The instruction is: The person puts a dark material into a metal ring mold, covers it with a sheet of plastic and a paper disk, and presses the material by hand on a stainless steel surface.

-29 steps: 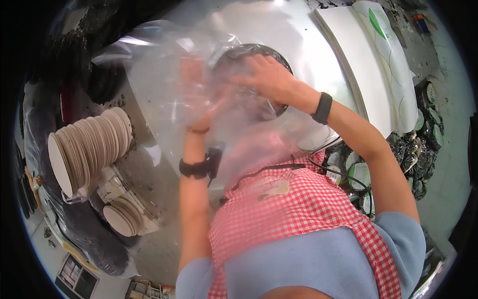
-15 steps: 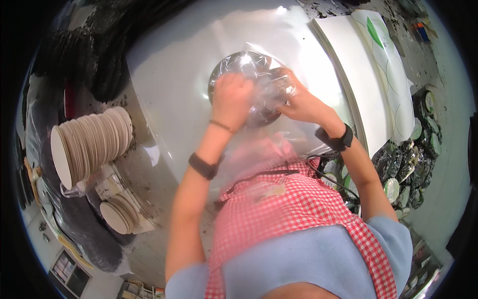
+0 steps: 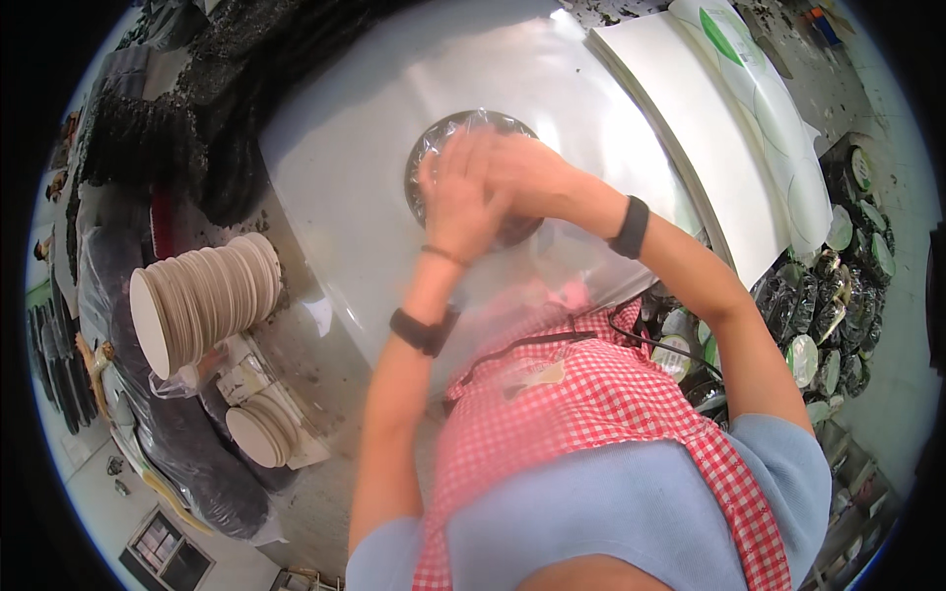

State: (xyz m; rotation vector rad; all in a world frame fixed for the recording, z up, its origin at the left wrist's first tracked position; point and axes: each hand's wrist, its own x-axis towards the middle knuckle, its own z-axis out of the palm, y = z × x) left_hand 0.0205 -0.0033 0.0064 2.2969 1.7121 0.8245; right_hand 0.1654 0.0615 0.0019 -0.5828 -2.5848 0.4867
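Observation:
A dark round object [image 3: 503,123] with crinkled clear film over it rests on translucent plastic sheeting [image 3: 345,187] in the upper middle. My left hand [image 3: 458,207] lies on the film over that object, its fingers stretched toward the top. My right hand [image 3: 532,177] crosses in from the right and touches or overlaps my left; its fingertips are largely hidden there.
Stacked cardboard discs [image 3: 202,300] and a shorter stack [image 3: 256,433] lie left. Dark shaggy material [image 3: 148,138] fills the upper left. White sheets [image 3: 690,138] lie right, beside many black wrapped bundles [image 3: 828,325] with round labels. A long dark bag [image 3: 197,473] lies lower left.
The billowing clear film has settled down over the round object. My right hand has moved leftward against my left, whose fingers have straightened since half a second ago.

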